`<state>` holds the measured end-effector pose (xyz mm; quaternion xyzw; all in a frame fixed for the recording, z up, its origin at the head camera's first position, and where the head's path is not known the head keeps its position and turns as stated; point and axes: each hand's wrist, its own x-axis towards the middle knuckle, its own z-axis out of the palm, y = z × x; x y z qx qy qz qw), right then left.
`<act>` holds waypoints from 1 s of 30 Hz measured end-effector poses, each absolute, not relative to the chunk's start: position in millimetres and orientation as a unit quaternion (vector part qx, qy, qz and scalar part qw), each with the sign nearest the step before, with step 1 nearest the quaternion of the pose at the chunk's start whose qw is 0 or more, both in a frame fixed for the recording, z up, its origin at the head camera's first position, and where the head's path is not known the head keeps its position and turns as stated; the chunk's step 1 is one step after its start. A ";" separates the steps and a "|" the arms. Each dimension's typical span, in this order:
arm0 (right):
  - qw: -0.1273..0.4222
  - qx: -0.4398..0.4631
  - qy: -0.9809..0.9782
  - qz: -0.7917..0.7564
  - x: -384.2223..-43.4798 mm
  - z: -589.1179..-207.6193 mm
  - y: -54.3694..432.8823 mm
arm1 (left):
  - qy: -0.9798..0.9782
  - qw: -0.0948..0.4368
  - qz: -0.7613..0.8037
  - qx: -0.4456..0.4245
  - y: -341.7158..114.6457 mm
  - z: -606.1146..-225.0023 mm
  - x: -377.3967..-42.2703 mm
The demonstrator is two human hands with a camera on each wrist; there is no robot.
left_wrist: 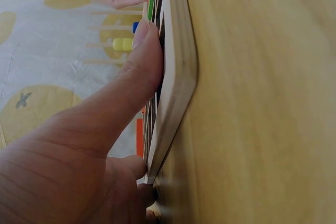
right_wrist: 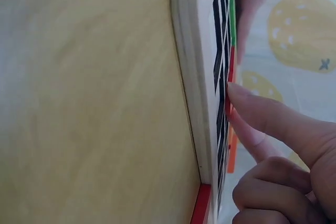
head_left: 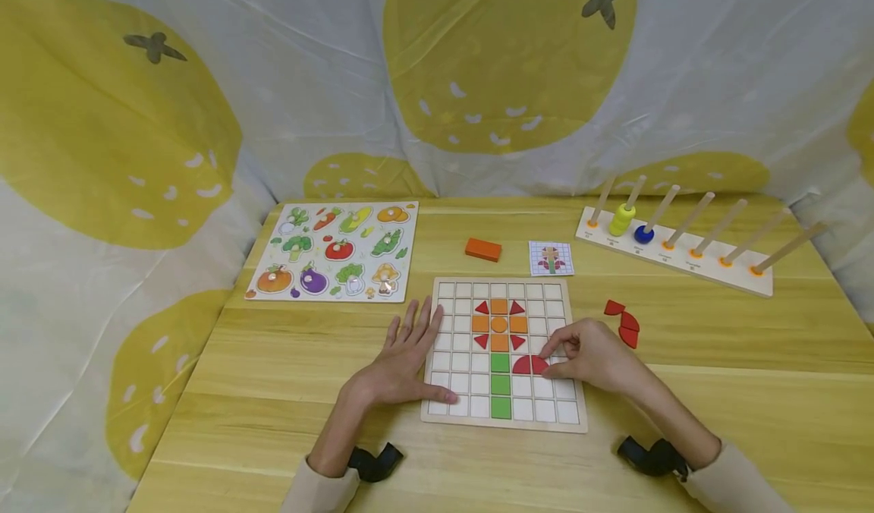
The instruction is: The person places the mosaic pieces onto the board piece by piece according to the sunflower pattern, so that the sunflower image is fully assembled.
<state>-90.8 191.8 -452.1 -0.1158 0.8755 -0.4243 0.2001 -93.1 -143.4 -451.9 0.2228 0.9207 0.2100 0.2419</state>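
A wooden grid board (head_left: 505, 423) bears green squares (head_left: 501, 385) in a column, orange squares around an orange circle (head_left: 499, 324), and small red triangles. My right hand (head_left: 595, 357) pinches a red quarter-circle tile (head_left: 538, 365) between thumb and index finger, low over the grid. Beside it lies another red quarter-circle, left of it and next to the green column; together they form a half-disc. With fingers spread, my left hand (head_left: 399, 369) rests on the board's left side, its thumb lying across the lower left squares.
Several loose red tiles (head_left: 629, 336) lie right of the board. Behind it are an orange block (head_left: 483, 250) and a pattern card (head_left: 550, 258). A vegetable puzzle (head_left: 372, 262) lies back left; a peg stand (head_left: 740, 276) with yellow and blue beads stands back right.
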 end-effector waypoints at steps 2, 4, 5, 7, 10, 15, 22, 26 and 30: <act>0.197 -0.116 0.876 -0.425 -90.5 -451.8 191.0 | 0.921 0.241 0.210 0.224 -143.4 -451.8 -93.2; 0.196 -0.119 0.875 -0.427 -90.6 -452.5 190.6 | 0.921 0.241 0.210 0.223 -143.6 -451.8 -93.2; 0.197 -0.119 0.874 -0.429 -90.7 -452.9 190.6 | 0.921 0.242 0.210 0.223 -143.6 -451.8 -93.2; 0.200 -0.120 0.871 -0.432 -91.1 -453.6 191.0 | 0.921 0.243 0.210 0.222 -143.7 -451.5 -93.2; 0.206 -0.122 0.866 -0.439 -92.2 -452.6 193.6 | 0.921 0.244 0.209 0.221 -143.6 -451.2 -93.2; 0.176 -0.111 0.877 -0.433 -99.7 -442.0 214.0 | 0.920 0.245 0.211 0.220 -143.3 -451.0 -93.3; 0.113 -0.041 0.915 -0.384 -118.4 -434.9 269.0 | 0.919 0.246 0.216 0.219 -143.1 -450.5 -93.3; 0.132 -0.006 0.913 -0.387 -124.7 -440.2 290.6 | 0.919 0.245 0.216 0.219 -143.4 -451.5 -93.6; 0.161 0.004 0.901 -0.403 -125.9 -444.1 291.7 | 0.919 0.245 0.216 0.221 -143.3 -451.7 -94.1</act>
